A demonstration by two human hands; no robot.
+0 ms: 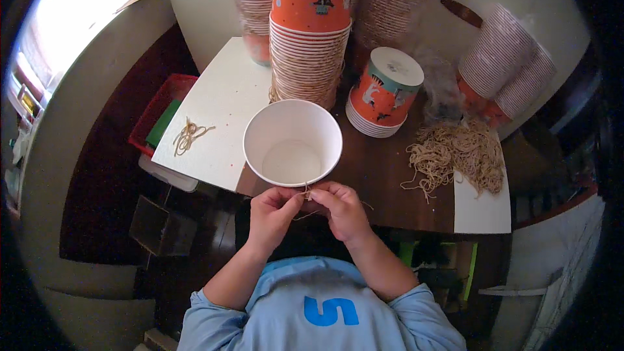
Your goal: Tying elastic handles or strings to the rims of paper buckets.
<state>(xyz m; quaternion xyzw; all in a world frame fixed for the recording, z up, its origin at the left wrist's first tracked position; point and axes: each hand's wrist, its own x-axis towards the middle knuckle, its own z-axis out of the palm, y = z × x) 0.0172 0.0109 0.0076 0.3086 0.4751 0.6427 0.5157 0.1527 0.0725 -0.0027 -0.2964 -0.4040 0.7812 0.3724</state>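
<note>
A white paper bucket (265, 131) stands upright on the table with its mouth toward me. At its near rim, my left hand (272, 213) and my right hand (342, 209) meet, fingertips almost touching. Both hands pinch a thin tan string (307, 190) there, at the bucket's near edge. Loose ends of the string stick out below the fingers and past my right hand. Whether the string forms a knot or passes through the bucket wall is too small to tell. The bucket's inside is bare white, and its outer side is hidden from me.
Behind the bucket rises a tall stack of orange paper buckets (311, 58). Shorter upside-down buckets (385, 94) sit to its right. A tangled heap of tan string (458, 153) lies at right, a small string bundle (188, 136) at left. Below the table's left edge is a red crate (148, 112).
</note>
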